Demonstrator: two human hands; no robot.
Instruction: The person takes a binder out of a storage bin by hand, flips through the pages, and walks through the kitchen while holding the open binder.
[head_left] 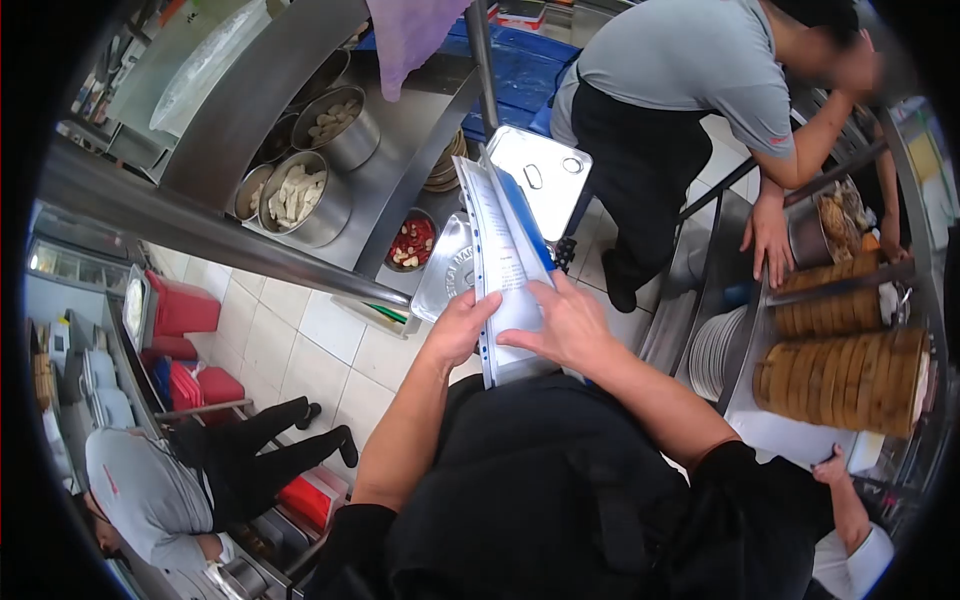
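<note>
In front of my body is a folder (505, 290) with a blue cover and printed sheets in clear punched sleeves, standing partly open. My left hand (463, 328) grips its left edge near the bottom, thumb on the front. My right hand (568, 322) closes around the right side, with its thumb lying across the lower page. The print is too small to read. Just behind the folder are a silver metal lid (447, 268) with embossed letters and a white rectangular lid (565, 180).
To the left, a steel shelf (390, 165) bears metal pots (325, 205) of pale food; a container of cut red chillies (410, 243) is nearby. Bamboo steamers (840, 380) and stacked plates (715, 350) are at right. Co-workers stand ahead (680, 80), lower left (150, 490) and lower right (850, 550).
</note>
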